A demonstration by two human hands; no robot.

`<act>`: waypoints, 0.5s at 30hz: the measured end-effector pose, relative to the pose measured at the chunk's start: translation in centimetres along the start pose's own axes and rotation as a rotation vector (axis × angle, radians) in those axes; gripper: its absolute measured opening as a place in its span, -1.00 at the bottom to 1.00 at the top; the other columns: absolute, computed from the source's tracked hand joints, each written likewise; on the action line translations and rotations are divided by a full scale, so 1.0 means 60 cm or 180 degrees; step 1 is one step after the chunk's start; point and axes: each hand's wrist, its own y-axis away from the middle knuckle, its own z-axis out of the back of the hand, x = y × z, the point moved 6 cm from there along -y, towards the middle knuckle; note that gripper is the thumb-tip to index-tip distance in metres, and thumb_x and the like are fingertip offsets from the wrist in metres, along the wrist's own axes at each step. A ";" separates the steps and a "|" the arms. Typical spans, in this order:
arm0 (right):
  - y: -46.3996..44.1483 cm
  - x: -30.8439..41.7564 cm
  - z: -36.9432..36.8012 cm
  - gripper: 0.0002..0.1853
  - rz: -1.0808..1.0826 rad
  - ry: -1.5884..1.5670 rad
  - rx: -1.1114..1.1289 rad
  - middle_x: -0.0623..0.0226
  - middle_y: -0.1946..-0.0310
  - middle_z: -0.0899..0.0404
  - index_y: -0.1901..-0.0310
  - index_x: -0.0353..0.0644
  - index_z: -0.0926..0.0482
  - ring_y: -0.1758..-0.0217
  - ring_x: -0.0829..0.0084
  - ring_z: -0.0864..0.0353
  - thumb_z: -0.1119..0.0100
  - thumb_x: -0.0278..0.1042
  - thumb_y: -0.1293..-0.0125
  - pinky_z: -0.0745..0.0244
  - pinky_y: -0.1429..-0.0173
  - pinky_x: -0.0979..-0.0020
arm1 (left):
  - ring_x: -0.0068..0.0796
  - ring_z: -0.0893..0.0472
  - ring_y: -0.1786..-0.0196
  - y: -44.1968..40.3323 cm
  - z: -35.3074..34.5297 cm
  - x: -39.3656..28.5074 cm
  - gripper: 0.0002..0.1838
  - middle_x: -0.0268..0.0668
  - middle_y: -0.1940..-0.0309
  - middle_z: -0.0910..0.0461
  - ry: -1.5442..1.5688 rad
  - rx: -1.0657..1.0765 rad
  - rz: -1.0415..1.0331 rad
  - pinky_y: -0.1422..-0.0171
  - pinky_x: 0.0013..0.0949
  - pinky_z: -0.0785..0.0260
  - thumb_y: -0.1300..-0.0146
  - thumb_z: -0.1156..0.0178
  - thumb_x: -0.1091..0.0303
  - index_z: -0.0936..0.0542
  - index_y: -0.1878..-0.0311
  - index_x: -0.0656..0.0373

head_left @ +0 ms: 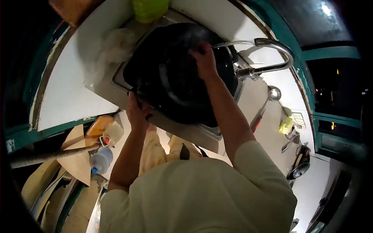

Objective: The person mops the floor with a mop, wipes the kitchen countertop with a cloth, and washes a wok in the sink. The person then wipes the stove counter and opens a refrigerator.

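A large black wok (182,89) rests over the metal sink (211,134), filling most of it. My left hand (136,112) is closed around the wok's near-left edge, where a handle seems to be; part of the grip is hidden. Inside the wok, toward its far right side, my right hand (204,62) is held with its fingers curled together. Whatever those fingers hold, if anything, is too dark to make out. From the curved metal faucet (281,52) a stream of water (233,43) runs toward the wok beside my right hand.
A green container (150,9) stands behind the sink, and a pale plastic bag (118,44) lies at its left. On the right counter are a ladle (274,93) and a yellow-green packet (286,126). A large water bottle (101,160) is at the lower left.
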 end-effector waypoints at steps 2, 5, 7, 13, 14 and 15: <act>0.019 0.048 0.030 -0.62 -0.0013 -0.0511 0.0059 0.23 0.20 -0.50 0.08 -0.24 -0.43 0.11 0.38 -0.46 -0.22 -0.43 -0.01 -0.36 0.00 0.40 | -0.56 -0.18 0.77 -0.020 0.016 -0.006 -0.57 -0.42 0.81 -0.14 -0.0213 -0.0091 -0.0199 0.67 -0.50 -0.11 -0.31 0.18 -0.06 -0.25 0.56 0.03; 0.023 0.015 0.070 -0.59 0.0066 0.0824 0.0129 0.21 0.22 -0.50 0.07 -0.20 -0.42 0.14 0.29 -0.48 -0.23 -0.42 0.02 -0.37 0.01 0.35 | -0.56 -0.19 0.76 -0.033 0.021 -0.025 -0.57 -0.43 0.80 -0.15 -0.0562 0.0031 -0.0672 0.68 -0.51 -0.11 -0.31 0.17 -0.06 -0.26 0.56 0.04; 0.041 -0.029 0.112 -0.59 0.0185 0.1494 -0.0175 0.21 0.23 -0.50 0.08 -0.19 -0.42 0.16 0.25 -0.48 -0.23 -0.41 0.04 -0.38 0.01 0.32 | -0.56 -0.20 0.76 -0.038 0.007 -0.047 -0.57 -0.44 0.80 -0.16 -0.0836 0.0265 -0.1067 0.68 -0.52 -0.11 -0.31 0.16 -0.05 -0.27 0.56 0.04; 0.193 -0.016 0.247 -0.68 -0.0121 0.1144 -0.1577 0.17 0.23 -0.50 0.21 -0.20 -0.43 0.15 0.22 -0.48 -0.19 -0.44 0.09 -0.38 0.05 0.30 | -0.59 -0.24 0.69 -0.035 -0.007 -0.092 -0.65 -0.43 0.76 -0.18 -0.0314 0.0241 -0.0676 0.65 -0.54 -0.14 -0.29 0.04 0.02 -0.32 0.48 0.08; 0.214 -0.047 0.253 -0.68 -0.0023 0.1117 -0.1548 0.16 0.24 -0.49 0.21 -0.20 -0.42 0.16 0.20 -0.47 -0.18 -0.45 0.09 -0.38 0.05 0.29 | -0.59 -0.24 0.69 -0.024 -0.018 -0.098 -0.65 -0.44 0.76 -0.18 -0.0280 0.0233 -0.0644 0.65 -0.55 -0.13 -0.28 0.04 0.02 -0.32 0.49 0.07; 0.235 -0.086 0.254 -0.68 0.0084 0.1093 -0.1520 0.14 0.26 -0.48 0.21 -0.20 -0.42 0.17 0.18 -0.47 -0.17 -0.46 0.08 -0.38 0.05 0.28 | -0.59 -0.20 0.70 -0.017 -0.025 -0.107 -0.64 -0.44 0.78 -0.14 -0.0421 0.0238 -0.0722 0.65 -0.54 -0.10 -0.31 0.10 0.02 -0.29 0.49 0.06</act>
